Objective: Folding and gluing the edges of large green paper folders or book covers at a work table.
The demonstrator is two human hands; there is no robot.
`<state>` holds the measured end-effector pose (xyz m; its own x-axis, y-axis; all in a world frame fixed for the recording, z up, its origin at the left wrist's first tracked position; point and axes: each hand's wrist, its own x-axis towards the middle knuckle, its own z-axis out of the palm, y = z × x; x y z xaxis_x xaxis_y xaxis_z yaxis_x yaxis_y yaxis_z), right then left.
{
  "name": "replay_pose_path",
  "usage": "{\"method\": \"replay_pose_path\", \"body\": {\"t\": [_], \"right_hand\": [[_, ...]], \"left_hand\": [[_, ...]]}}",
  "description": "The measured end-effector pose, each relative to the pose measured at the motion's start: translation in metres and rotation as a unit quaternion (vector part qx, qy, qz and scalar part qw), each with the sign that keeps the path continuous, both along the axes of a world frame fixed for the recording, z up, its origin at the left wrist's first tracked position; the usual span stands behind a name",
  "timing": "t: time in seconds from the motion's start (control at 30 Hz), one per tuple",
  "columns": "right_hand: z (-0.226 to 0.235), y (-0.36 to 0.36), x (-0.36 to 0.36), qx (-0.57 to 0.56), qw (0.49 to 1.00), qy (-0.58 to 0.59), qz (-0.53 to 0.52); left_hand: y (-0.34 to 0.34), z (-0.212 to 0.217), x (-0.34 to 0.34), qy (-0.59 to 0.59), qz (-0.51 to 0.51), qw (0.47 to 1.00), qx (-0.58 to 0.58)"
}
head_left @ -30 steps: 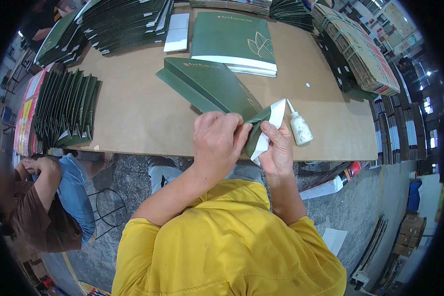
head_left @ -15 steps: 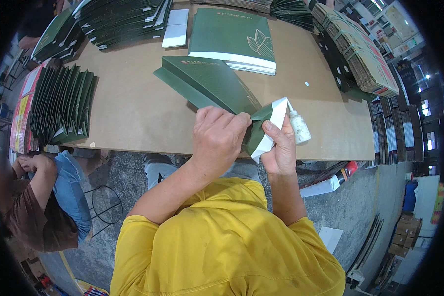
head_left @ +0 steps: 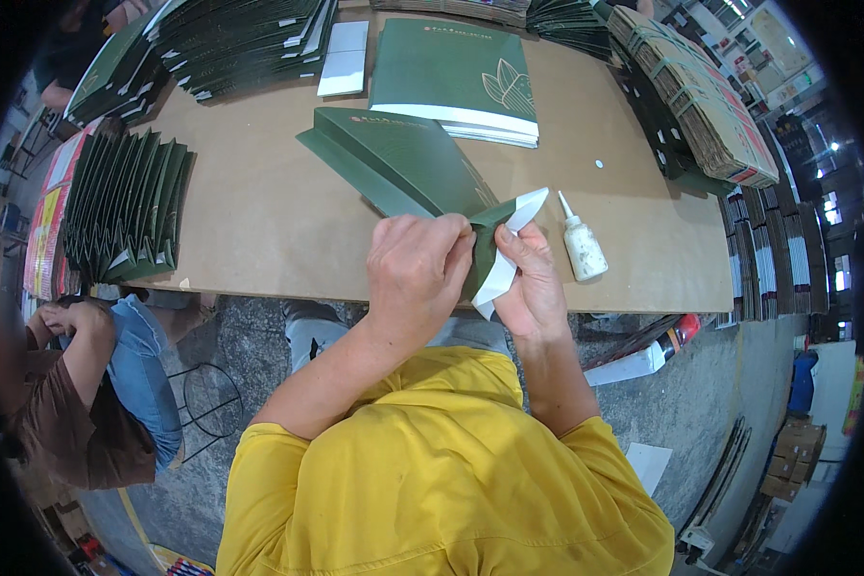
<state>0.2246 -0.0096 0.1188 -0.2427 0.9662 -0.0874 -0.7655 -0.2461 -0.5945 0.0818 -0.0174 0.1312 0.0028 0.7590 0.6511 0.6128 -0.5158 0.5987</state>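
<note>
Brown bench (head_left: 259,221) filling the upper half, far edge cut off by the frame, near edge running beside the hands

Stacks of dark green flat bags at the far left corner (head_left: 240,43), too many to count, tops cut off; one fanned row of green bags (head_left: 125,206) standing on edge at the left edge, roughly ten, count uncertain

One pile of brown printed sheets (head_left: 691,96) at the far right corner, bundled, number hidden; more dark stacks behind the right edge, hard to make out

One low stack of green bags with a leaf print (head_left: 451,72) lying flat near the far middle, just beside one small white card (head_left: 344,60)

One green folded paper bag (head_left: 403,163) lying slantwise from mid-bench toward the near edge, its near end lifted off the surface and held between both hands, white inner flap (head_left: 509,250) showing there

Left hand (head_left: 418,274) closed over the bag's near end, fingers curled on top, hiding the fold beneath; right hand (head_left: 528,283) pinching the white flap from the right, thumb on the paper, palm side hidden

One small white glue bottle (head_left: 581,245) lying just right of the right hand, near the near edge, nozzle pointing away

One tiny white cap or dot (head_left: 598,164) farther back, too small to tell

Another seated person (head_left: 77,384) below the bench's left corner, partly cut off, blurred
</note>
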Motion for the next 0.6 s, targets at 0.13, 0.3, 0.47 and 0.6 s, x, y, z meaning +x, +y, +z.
{"method": "replay_pose_path", "body": {"t": [0.13, 0.3, 0.47, 0.6], "right_hand": [[-0.003, 0.002, -0.006, 0.009, 0.999, -0.019, -0.037], [-0.015, 0.002, -0.011, 0.004, 0.999, -0.027, -0.035], [-0.021, 0.001, -0.019, -0.008, 1.000, -0.006, -0.024], [-0.025, 0.001, -0.023, -0.010, 1.000, -0.003, -0.009]], "left_hand": [[-0.003, 0.000, 0.000, -0.002, -0.005, 1.000, 0.023], [-0.007, 0.001, 0.000, 0.037, 0.029, 0.999, 0.001], [-0.009, -0.001, -0.005, 0.042, 0.030, 0.998, -0.022], [-0.009, 0.000, -0.009, 0.037, 0.028, 0.998, -0.032]]}}
